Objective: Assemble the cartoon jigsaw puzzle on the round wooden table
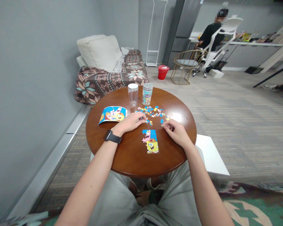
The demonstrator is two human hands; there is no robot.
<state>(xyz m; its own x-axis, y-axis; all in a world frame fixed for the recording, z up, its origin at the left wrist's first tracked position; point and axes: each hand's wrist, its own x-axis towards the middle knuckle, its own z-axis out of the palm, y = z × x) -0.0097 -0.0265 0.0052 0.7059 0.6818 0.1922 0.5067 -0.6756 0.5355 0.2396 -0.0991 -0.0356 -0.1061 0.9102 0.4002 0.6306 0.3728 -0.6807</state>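
Head view. The right grip (175, 131) pinches a thin puzzle piece (163, 125), seen nearly edge-on; the left grip (132, 121) has its fingertips at the loose pieces (153, 110), and whether it is closed on one cannot be told. These pieces spread between and just beyond the two grips. On the near side, between them, lies the partly assembled puzzle (152, 142), straight along its right edge, knobbed along its left. Bare wood of the round surface (129, 157) runs from the right grip to the right-hand rim, and from the puzzle to the near rim. Beyond the left grip stand a transparent jar (133, 98), white-lidded, and a printed jar (147, 95), contents hidden. A curved picture sheet (112, 113) lies left of the left grip.
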